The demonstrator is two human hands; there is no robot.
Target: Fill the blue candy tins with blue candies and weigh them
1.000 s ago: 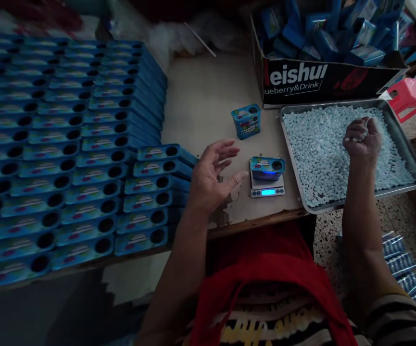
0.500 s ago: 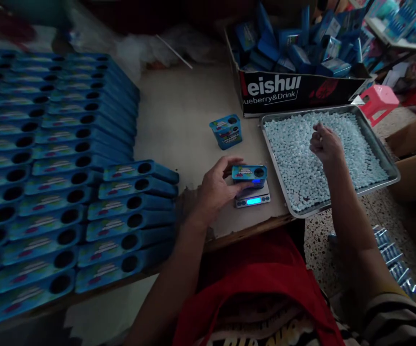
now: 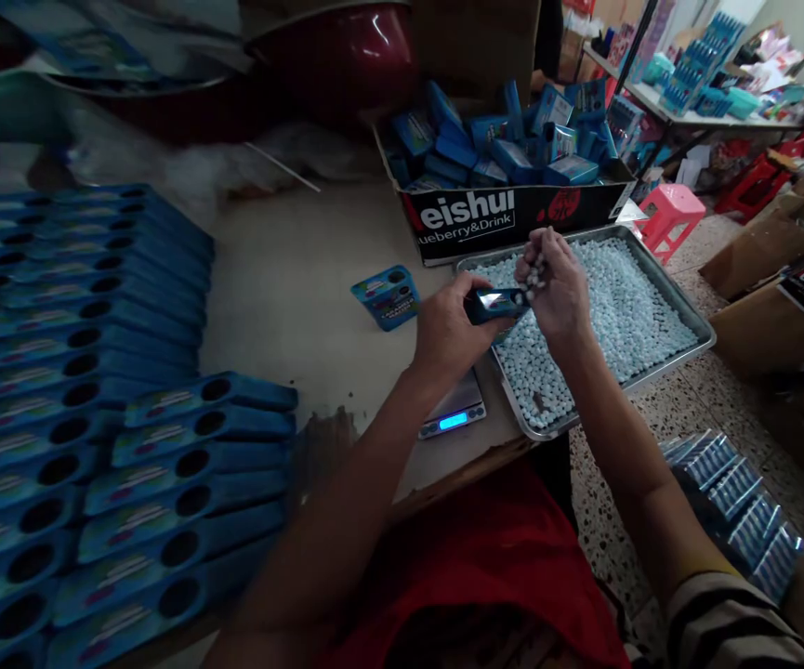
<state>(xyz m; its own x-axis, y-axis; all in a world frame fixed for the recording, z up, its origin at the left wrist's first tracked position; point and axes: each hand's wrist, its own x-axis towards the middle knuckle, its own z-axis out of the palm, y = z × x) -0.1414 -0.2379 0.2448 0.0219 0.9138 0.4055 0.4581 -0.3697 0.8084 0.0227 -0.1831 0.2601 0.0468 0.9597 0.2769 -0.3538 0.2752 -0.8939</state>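
Observation:
My left hand (image 3: 454, 325) is closed round a small blue box (image 3: 495, 303), tilted over the near left edge of a metal tray (image 3: 705, 334). A round hole in the box faces my right hand (image 3: 559, 288), whose cupped fingers hold several small pale candies (image 3: 533, 279) right at that hole. More pale blue candies (image 3: 625, 288) fill the tray beneath. Partly under my left forearm sits a small digital scale (image 3: 454, 421) with a lit blue display. Another blue box (image 3: 388, 299) stands on the table just left of my left hand.
Rows of blue boxes with round holes (image 3: 192, 455) cover the table's left side. A black carton (image 3: 475, 218) full of blue boxes stands behind the tray. A pink stool (image 3: 670, 218) and brown cartons (image 3: 757, 325) are to the right; wrapped packs (image 3: 743, 511) lie low at right.
My left hand has lifted the blue box off the scale toward the tray. My right hand has come up from the candies to the box's hole. The view has shifted right.

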